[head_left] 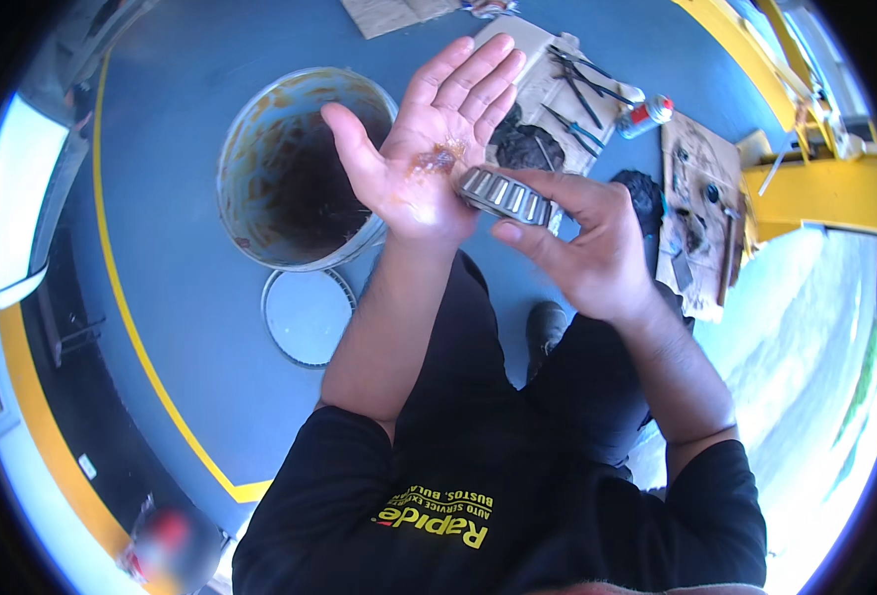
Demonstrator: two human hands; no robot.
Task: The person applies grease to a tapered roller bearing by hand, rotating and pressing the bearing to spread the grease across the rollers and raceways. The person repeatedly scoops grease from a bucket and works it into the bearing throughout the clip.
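Bucket [265, 124] left, bearing [507, 195] central, pliers [566, 121] right

Shiny metal bearing [507, 198], glossy grease [438, 158]

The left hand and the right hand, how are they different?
The left hand is open with fingers stretched out; the right hand is curled, pinching a roller bearing. The left hand shows its palm, smeared with brown grease; the right hand mostly shows its back. Both are bare.

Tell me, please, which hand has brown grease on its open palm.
The left hand, held palm up and smeared; the right hand instead grips a roller bearing.
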